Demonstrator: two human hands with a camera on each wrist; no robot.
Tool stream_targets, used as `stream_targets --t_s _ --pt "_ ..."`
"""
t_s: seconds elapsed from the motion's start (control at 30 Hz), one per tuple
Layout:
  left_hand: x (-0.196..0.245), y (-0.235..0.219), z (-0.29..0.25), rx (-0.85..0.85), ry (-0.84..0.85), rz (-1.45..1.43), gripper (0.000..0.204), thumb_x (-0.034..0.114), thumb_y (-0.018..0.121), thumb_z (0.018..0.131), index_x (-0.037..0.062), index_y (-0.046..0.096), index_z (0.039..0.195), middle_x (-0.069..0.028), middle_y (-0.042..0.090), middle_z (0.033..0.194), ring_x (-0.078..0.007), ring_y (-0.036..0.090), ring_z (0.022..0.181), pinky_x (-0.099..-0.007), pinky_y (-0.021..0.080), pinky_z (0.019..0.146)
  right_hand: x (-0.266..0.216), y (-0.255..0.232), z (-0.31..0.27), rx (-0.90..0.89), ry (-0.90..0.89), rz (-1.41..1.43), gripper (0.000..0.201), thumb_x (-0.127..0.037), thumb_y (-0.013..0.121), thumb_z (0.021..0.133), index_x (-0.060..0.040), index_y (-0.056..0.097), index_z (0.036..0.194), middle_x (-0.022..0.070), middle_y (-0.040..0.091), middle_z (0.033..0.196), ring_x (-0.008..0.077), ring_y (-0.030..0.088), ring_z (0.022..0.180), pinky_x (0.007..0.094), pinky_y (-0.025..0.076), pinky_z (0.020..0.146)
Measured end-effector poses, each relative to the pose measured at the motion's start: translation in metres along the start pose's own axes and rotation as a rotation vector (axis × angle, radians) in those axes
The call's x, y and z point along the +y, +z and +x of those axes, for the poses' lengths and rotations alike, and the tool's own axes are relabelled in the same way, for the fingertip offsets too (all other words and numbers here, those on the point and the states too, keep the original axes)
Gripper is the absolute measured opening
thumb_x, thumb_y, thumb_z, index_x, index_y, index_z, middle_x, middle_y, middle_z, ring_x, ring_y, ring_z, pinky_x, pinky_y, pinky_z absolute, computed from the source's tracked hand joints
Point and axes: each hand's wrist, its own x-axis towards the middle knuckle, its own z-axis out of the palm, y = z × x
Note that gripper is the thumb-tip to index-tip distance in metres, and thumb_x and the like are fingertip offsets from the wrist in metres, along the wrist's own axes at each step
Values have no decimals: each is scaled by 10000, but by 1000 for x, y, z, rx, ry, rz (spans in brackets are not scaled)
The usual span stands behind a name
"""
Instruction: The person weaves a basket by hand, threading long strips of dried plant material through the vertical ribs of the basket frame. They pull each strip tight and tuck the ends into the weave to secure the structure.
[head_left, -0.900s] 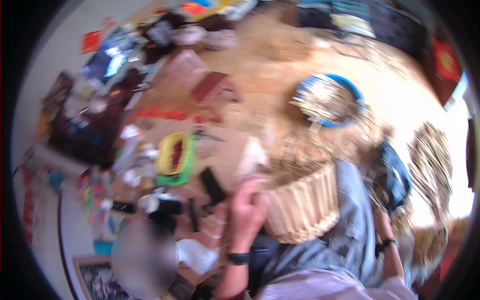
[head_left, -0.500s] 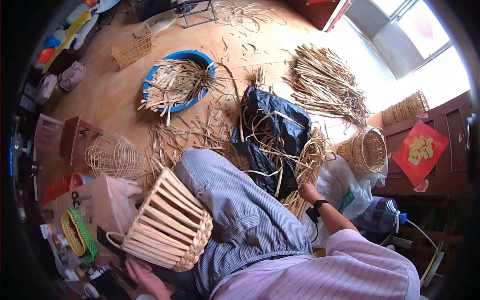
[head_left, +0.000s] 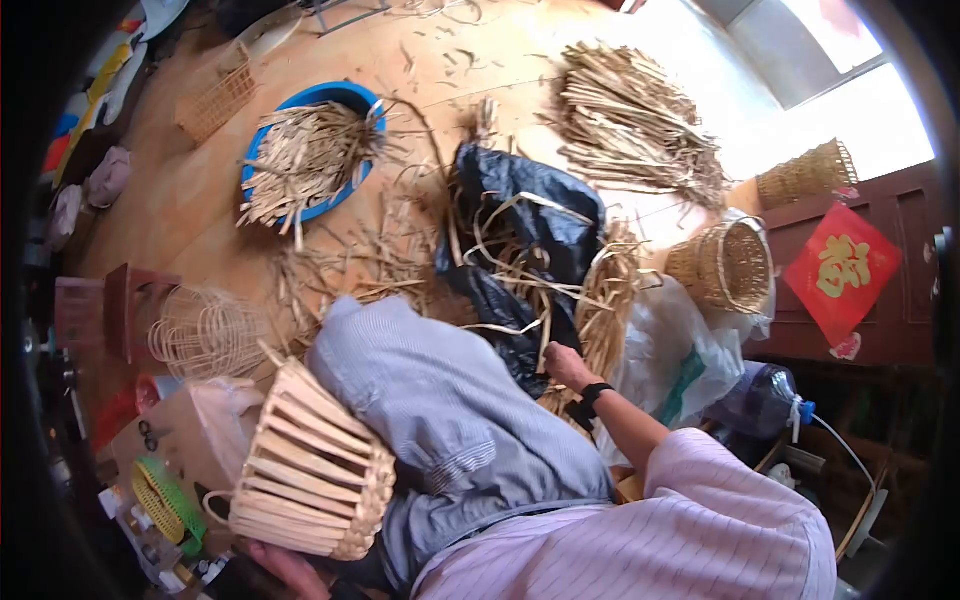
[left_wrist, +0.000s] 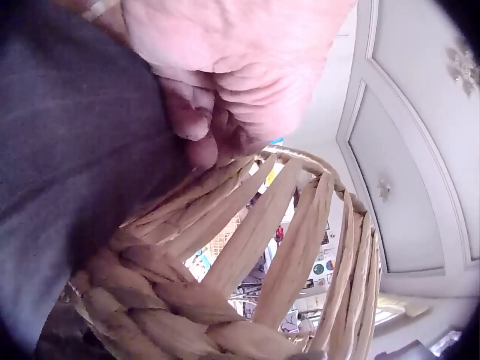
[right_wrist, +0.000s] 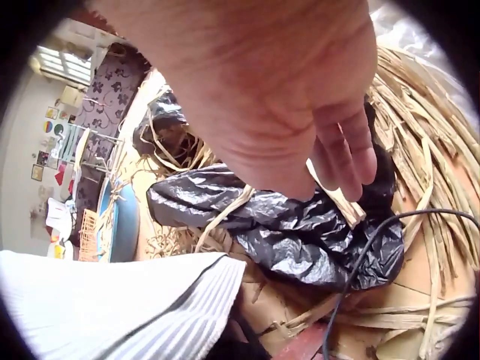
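A partly woven basket (head_left: 310, 465) of pale, flat plant strips with a braided edge leans against the person's thigh. My left hand (head_left: 290, 570) holds it from below, mostly hidden behind it in the head view. In the left wrist view, the curled fingers of the left hand (left_wrist: 225, 82) lie against the upright strips. My right hand (head_left: 570, 367) is at the lower edge of a black plastic bag (head_left: 530, 210) full of dried strips. There, the right hand (right_wrist: 300, 127) pinches a pale strip (right_wrist: 345, 210), whose cut end shows below the fingers.
Ahead stands a blue basin (head_left: 340, 92) of short strips, with a large straw bundle (head_left: 640, 120) to its right. A finished basket (head_left: 720, 265) and a water bottle (head_left: 755, 400) are on the right. A wire-like basket frame (head_left: 205, 330) and a green tray (head_left: 180, 510) stand left.
The head view has swung rightward from the cluttered left side. My right hand has moved from the straw at the bag's right to its lower edge. The basket stays with my left hand.
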Motion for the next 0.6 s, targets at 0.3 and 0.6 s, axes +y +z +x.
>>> stream_targets --t_s 0.3,0.6 --pt "15 15 6 53 43 102 422 144 604 1061 -35 673 1436 -140 720 1416 -235 662 1266 -387 485 1163 23 32 -7 -82 -25 -94 470 -142 766 951 -129 627 1400 273 700 1221 502 699 1155 565 579 976" --pt "30 11 14 -26 29 175 561 285 517 1119 -66 584 1552 -225 653 1526 -331 648 1366 -464 480 1214 -12 38 0 -16 -22 -178 301 -204 791 952 -58 674 1188 244 742 1116 466 743 1003 551 616 909"
